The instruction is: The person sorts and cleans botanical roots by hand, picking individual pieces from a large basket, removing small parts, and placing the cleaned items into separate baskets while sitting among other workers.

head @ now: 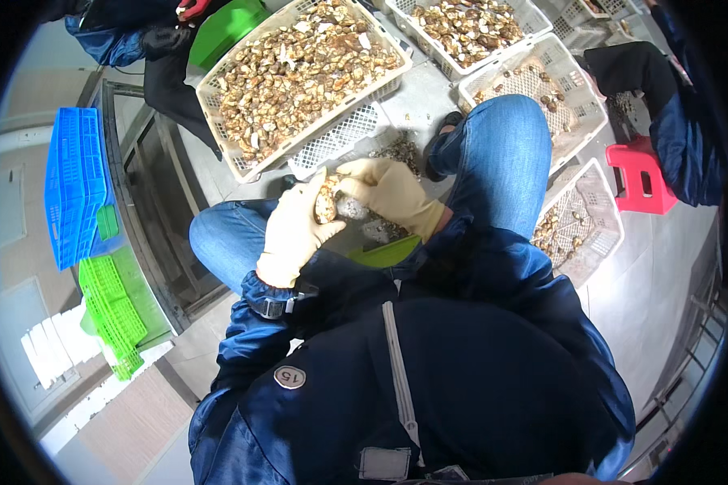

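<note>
My left hand (297, 224), in a cream glove, grips a brown-and-cream mottled piece (326, 203) that looks like a mushroom. The piece sits upright between the thumb and fingers, above the gap between my knees. My right hand (397, 195), also gloved, has its curled fingertips against the piece's far right side. Whether those fingers hold a small tool is hidden. Just below them shows a greyish lump (352, 209); I cannot tell if it is held or lies lower down. Dark crumbs with white bits (397, 154) are heaped on the floor beyond.
A large cream crate (246, 176) full of similar pieces stands ahead, partly over another crate (340, 136). More crates (594, 118) stand at right. A red stool (643, 179) is beside a seated person. Another person sits upper left. Blue (73, 188) and green crates (112, 309) are at left.
</note>
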`<state>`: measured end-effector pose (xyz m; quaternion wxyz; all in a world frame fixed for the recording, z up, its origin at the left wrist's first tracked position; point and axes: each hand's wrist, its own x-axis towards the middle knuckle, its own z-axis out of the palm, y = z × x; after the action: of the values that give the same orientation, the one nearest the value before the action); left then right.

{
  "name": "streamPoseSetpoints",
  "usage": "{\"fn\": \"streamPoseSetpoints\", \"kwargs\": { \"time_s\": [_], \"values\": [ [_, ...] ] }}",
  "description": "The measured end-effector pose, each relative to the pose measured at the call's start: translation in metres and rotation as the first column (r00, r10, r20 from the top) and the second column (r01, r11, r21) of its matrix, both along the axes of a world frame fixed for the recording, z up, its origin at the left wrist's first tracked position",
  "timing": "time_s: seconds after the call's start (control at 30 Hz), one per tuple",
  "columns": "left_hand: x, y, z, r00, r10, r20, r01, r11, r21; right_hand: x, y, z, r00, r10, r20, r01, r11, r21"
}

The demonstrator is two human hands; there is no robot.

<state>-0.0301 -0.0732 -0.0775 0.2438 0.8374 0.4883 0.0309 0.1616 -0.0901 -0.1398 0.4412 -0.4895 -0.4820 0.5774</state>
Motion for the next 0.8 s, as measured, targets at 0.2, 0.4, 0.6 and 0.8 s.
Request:
{"fn": "streamPoseSetpoints", "kwargs": {
  "time_s": [0.2, 0.4, 0.6, 0.8],
  "values": [
    [0.0, 0.002, 0.004, 0.996, -0.078, -0.037, 0.079, 0.997, 0.02, 0.001, 0.001, -0.007, 1.0, -0.003, 0.028, 0.0, 0.996, 0.09],
    [-0.001, 0.001, -0.004, 0.99, 0.016, 0.137, 0.009, 0.984, -0.179, 0.0, -0.002, -0.017, 0.997, 0.072, 0.023, -0.072, 0.997, 0.003],
    [-0.003, 0.004, -0.002, 0.99, 0.041, 0.138, -0.008, 0.973, -0.23, 0.002, -0.002, -0.013, 0.991, 0.116, 0.059, -0.12, 0.99, 0.068],
    [-0.008, 0.008, 0.002, 0.947, 0.153, 0.282, -0.035, 0.924, -0.382, 0.002, -0.002, -0.004, 0.994, 0.095, -0.056, -0.093, 0.995, 0.041]
  ]
}}
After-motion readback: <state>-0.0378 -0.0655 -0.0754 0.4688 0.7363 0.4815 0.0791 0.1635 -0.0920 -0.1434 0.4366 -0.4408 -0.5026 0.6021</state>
